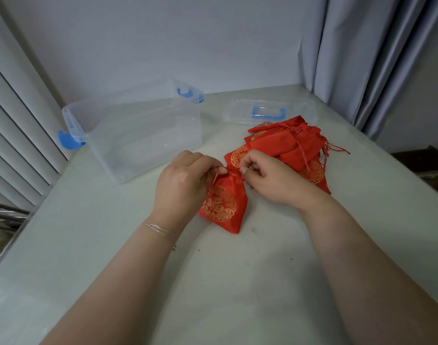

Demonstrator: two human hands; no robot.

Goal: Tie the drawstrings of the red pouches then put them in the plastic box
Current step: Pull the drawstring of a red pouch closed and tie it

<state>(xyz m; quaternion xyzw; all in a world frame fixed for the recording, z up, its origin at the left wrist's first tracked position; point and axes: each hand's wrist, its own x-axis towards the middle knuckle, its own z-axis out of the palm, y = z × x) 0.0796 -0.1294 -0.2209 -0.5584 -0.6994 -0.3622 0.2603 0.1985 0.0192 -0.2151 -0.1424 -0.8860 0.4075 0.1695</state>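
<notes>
A red pouch (224,206) with a gold round pattern lies on the white table in front of me, its neck gathered. My left hand (180,185) pinches the drawstring at the left side of the neck. On the right side of the neck, my right hand (270,178) pinches the other drawstring. A pile of several more red pouches (292,145) lies just behind my right hand, loose strings trailing to the right. The clear plastic box (138,130) with blue latches stands open at the back left, nothing visible inside.
The box's clear lid (270,112) with a blue handle lies flat behind the pile. White slatted panels run along the left table edge, a grey curtain hangs at the back right. The table (213,282) drops off at the right edge.
</notes>
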